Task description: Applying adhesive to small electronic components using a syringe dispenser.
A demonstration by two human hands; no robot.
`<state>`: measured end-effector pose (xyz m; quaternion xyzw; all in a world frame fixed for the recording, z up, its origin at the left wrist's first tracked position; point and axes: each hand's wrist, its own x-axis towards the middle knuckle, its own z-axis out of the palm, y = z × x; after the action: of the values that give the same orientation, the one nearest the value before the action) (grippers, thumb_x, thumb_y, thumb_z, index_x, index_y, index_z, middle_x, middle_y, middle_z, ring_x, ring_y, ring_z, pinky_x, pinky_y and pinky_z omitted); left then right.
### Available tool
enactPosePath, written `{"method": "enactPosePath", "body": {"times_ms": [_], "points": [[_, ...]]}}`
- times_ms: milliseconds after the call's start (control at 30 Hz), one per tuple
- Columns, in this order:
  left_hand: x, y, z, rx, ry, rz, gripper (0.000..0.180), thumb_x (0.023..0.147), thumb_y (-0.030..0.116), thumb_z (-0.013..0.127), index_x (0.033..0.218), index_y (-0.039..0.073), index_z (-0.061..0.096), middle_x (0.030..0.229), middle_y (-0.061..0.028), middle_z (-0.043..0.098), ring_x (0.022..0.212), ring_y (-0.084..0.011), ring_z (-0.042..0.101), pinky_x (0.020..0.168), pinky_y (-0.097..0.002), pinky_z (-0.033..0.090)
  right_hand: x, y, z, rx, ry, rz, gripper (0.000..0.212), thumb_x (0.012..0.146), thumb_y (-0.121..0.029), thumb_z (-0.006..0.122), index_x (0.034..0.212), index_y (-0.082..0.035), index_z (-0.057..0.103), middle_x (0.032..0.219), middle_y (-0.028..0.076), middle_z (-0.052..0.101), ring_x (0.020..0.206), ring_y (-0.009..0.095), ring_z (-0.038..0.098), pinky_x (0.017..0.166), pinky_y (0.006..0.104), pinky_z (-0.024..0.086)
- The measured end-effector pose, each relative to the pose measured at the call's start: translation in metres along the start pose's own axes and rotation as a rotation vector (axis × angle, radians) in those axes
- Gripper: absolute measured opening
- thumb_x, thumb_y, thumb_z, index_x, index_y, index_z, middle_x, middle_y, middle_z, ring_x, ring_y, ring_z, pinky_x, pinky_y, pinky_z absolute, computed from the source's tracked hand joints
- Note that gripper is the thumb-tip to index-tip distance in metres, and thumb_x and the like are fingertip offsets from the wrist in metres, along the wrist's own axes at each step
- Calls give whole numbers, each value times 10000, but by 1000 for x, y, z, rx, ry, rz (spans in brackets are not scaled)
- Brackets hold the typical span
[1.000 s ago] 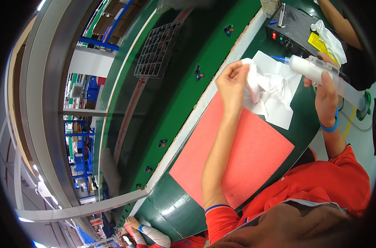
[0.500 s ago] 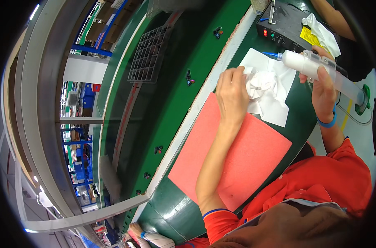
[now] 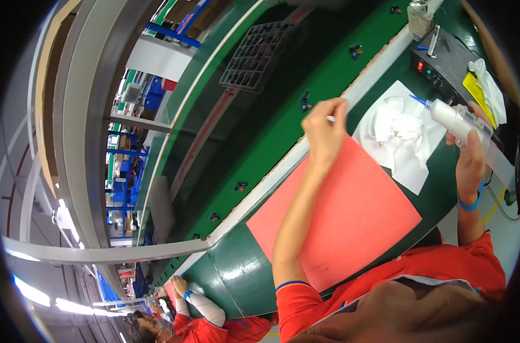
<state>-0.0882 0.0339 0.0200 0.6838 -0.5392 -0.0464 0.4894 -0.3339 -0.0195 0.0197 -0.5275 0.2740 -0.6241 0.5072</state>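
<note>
My right hand (image 3: 471, 163) is wrapped round a dispensing syringe (image 3: 443, 116), a white barrel with a blue needle tip that points up and left. The tip is above the edge of a white sheet (image 3: 415, 174), which carries a crumpled white tissue (image 3: 388, 121). At the conveyor's pale edge, my left hand (image 3: 324, 134) has its fingers pinched together. A tiny white bit shows between them, too small to name. Just beyond these fingers, a small dark part (image 3: 304, 102) sits on the green conveyor belt (image 3: 271, 137). A red-pink mat (image 3: 351, 211) lies under my left forearm.
A black control box (image 3: 451, 66) with a lit red switch stands at the far right, near a jar (image 3: 420, 23). More small dark parts (image 3: 356, 52) are spaced along the belt. A gridded tray (image 3: 254, 57) lies beyond it. Another person (image 3: 200, 314) is at the lower left.
My left hand has moved off the crumpled tissue to the conveyor's edge. The right hand still holds the syringe. The view has shifted, bringing the other person further into sight.
</note>
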Motion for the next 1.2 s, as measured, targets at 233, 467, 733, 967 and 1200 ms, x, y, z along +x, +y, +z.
{"method": "enactPosePath", "body": {"times_ms": [233, 467, 733, 967, 1200], "points": [[46, -91, -51, 645, -30, 36, 128, 718, 97, 600, 791, -4, 630, 760, -161, 615, 697, -279, 604, 644, -334, 466, -17, 9, 33, -86, -237, 41, 447, 754, -182, 507, 1133, 38, 414, 990, 137, 502, 702, 156, 538, 613, 246, 436], [79, -104, -25, 781, -243, -126, 100, 676, 47, 600, 763, 11, 634, 735, -183, 602, 686, -314, 595, 619, -361, 477, -12, -7, 69, -127, -285, 167, 439, 731, -145, 531, 1115, 37, 424, 935, 130, 512, 691, 160, 554, 601, 245, 453], [45, -58, -69, 263, -353, -405, 100, 744, 76, 568, 768, -15, 601, 689, -105, 615, 635, -135, 594, 554, -236, 455, -24, 19, 48, -133, -319, 293, 434, 724, -155, 550, 1100, 33, 442, 910, 128, 522, 682, 158, 561, 599, 240, 453], [-48, -25, -80, -592, -550, -762, 106, 811, 89, 537, 859, -3, 515, 787, -101, 603, 638, -118, 571, 550, -203, 445, -31, 13, 49, -113, -433, 349, 463, 709, -200, 582, 1089, 29, 450, 890, 117, 535, 678, 149, 546, 613, 238, 435], [-103, -3, -44, -904, -273, -928, 119, 818, 62, 524, 911, -7, 498, 833, -146, 607, 714, -183, 614, 617, -250, 506, -40, 16, 52, -290, -646, -80, 460, 649, -204, 614, 1027, 27, 491, 886, 121, 548, 705, 161, 539, 622, 245, 423]]}}
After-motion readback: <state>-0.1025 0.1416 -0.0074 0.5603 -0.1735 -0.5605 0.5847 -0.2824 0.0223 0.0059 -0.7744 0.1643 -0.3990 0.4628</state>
